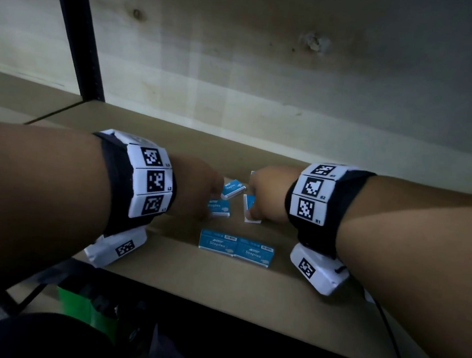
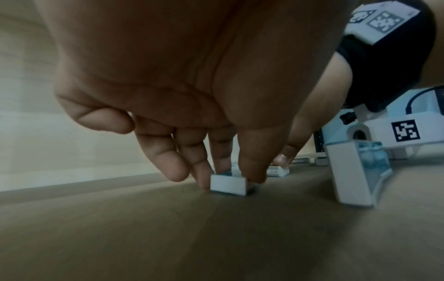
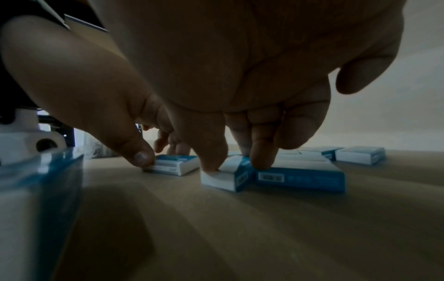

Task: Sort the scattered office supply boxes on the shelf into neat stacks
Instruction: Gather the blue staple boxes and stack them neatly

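Several small blue-and-white staple boxes lie on the shelf board point(image 1: 159, 261). My left hand point(image 1: 197, 195) pinches one staple box point(image 2: 228, 183) between thumb and fingers; in the head view that box point(image 1: 219, 208) lies flat on the board. Another box point(image 1: 232, 188) sits just behind it. My right hand point(image 1: 265, 194) reaches down over a box point(image 1: 252, 209). Its index fingertip point(image 3: 212, 161) rests on top of that box point(image 3: 223, 177), the middle fingertip on a longer box point(image 3: 300, 176) beside it, and the thumb point(image 3: 141, 155) is held apart to the left.
Two boxes point(image 1: 216, 242) point(image 1: 254, 253) lie side by side near the front edge. More boxes point(image 3: 360, 155) lie at the back right. A wooden back panel point(image 1: 270, 79) closes the shelf, and a black post point(image 1: 76, 40) stands at left. A green object point(image 1: 85, 306) sits below.
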